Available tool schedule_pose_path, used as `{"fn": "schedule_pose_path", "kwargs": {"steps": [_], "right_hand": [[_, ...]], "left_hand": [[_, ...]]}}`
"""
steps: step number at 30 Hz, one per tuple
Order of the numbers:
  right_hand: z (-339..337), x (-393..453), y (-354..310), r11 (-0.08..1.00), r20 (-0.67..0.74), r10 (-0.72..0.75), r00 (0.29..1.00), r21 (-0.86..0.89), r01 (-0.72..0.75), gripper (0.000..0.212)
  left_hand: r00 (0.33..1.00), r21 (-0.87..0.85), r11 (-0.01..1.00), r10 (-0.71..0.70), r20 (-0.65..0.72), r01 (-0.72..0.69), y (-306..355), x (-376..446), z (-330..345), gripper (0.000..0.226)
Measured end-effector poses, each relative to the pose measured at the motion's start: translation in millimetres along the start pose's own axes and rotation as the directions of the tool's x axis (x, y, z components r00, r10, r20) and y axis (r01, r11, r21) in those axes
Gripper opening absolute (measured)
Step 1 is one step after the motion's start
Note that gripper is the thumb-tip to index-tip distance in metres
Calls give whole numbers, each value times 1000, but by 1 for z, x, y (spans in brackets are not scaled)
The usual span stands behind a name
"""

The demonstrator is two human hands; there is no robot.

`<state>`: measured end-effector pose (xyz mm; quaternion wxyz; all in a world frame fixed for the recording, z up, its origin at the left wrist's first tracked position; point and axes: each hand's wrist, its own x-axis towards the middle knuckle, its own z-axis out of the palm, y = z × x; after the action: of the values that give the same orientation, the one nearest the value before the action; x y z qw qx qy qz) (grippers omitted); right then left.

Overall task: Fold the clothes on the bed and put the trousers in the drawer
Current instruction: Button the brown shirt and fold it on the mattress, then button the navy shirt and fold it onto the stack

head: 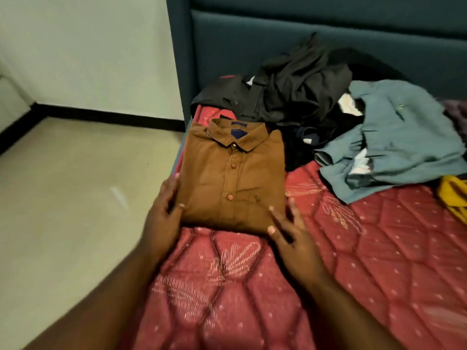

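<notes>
A brown button-up shirt lies folded into a neat rectangle near the left edge of the bed, collar toward the headboard. My left hand rests against its near-left corner, thumb on top of the cloth. My right hand touches its near-right corner with fingers spread and straight. Behind the shirt, a heap of black clothes is piled against the headboard. A grey-blue garment lies crumpled to the right of it. I cannot tell which pieces are trousers.
The bed has a red quilted cover and a dark teal padded headboard. A yellow cloth shows at the right edge. Pale floor runs along the bed's left side up to a white wall.
</notes>
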<state>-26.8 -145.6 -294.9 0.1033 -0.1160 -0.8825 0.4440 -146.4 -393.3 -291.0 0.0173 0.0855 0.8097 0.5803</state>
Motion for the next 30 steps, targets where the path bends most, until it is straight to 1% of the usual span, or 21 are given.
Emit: {"fn": "schedule_pose_path", "kwargs": {"steps": [1,2,3,4,5,6,8,9,10,13,15,16,18,19,21,23,25,26,28,29,30], "right_hand": [[-2,-18,-2,989,56,-16,998,-147,24,51],[-1,-34,2,954,127,-6,992,-296,43,54],[-4,-53,2,900,185,29,982,-433,55,61],[-8,-80,2,832,208,28,978,-547,92,67],[-13,-99,7,792,229,21,973,-598,123,70],[-18,-115,11,772,267,42,963,-620,138,67],[-41,-150,18,728,272,49,961,-669,152,65],[-63,-171,22,714,311,118,943,-687,137,69],[-78,-181,28,717,323,138,936,-685,130,74],[-143,-205,56,677,265,186,946,-732,71,78],[-186,-210,76,629,190,274,943,-777,-26,77],[-215,-217,90,584,120,319,940,-806,-95,75],[-258,-224,105,491,-106,310,945,-833,-255,66],[-280,-228,118,463,-241,281,929,-814,-351,62],[-304,-234,138,437,-441,268,857,-737,-516,64],[-318,-246,161,449,-609,295,736,-592,-670,73],[-330,-256,180,516,-722,372,584,-362,-776,75],[-335,-258,187,566,-750,399,527,-250,-785,73],[-339,-261,195,685,-780,404,478,-88,-723,63],[-340,-261,193,756,-796,379,472,-28,-654,58],[-340,-260,189,812,-804,373,463,42,-582,53]], "left_hand": [[992,315,940,125,30,-128,-1,-23,5,57],[970,583,776,205,129,-242,-4,-45,12,57],[950,716,625,197,241,-311,-4,-64,23,64],[929,759,540,158,334,-364,5,-91,32,70],[912,765,509,115,395,-395,14,-110,46,72],[904,769,501,72,422,-398,23,-129,62,71],[888,798,428,25,459,-424,43,-175,93,72],[885,793,447,-4,465,-414,54,-205,114,72],[884,796,459,-49,465,-394,64,-224,129,72],[903,831,448,-109,416,-329,84,-263,194,69],[888,839,459,-193,417,-294,104,-276,231,70],[875,837,458,-217,432,-299,116,-282,255,72],[844,815,482,-244,478,-322,132,-282,292,78],[817,797,470,-234,527,-379,142,-282,317,80],[762,747,433,-182,621,-505,160,-282,354,81],[703,688,399,-137,698,-606,168,-288,390,77],[681,676,384,-149,717,-629,168,-292,411,71],[682,679,384,-151,715,-626,166,-292,413,70],[668,662,433,-165,726,-612,159,-289,412,68],[653,626,504,-152,742,-595,156,-286,409,66],[642,568,607,-121,757,-555,149,-280,407,62]]}}
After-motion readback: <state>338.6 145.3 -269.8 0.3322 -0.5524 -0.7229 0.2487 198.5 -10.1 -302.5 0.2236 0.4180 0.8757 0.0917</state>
